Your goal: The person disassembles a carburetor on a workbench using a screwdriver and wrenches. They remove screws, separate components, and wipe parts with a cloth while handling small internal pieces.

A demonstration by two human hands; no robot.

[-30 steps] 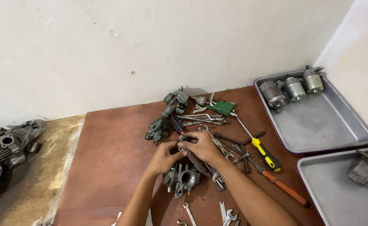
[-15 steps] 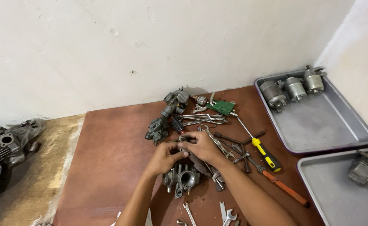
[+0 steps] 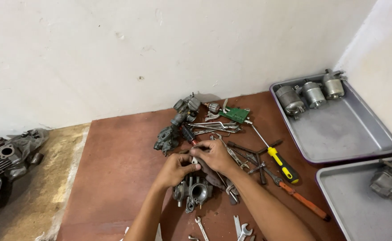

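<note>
While both hands point(image 3: 196, 163) meet, small metal part point(image 3: 195, 159) pinched, carburetor point(image 3: 195, 192) below.

A reddish-brown board point(image 3: 115, 169) is lying on the floor. Carburetor parts point(image 3: 191, 189), spanners point(image 3: 242, 228) and screwdrivers point(image 3: 281, 163) are sitting at its centre, while two metal trays point(image 3: 338, 129) are resting at three o'clock.

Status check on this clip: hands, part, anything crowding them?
Left hand and right hand together, pinching a small metal part. Carburetor directly below. Wrenches and screwdrivers crowd the right.
</note>
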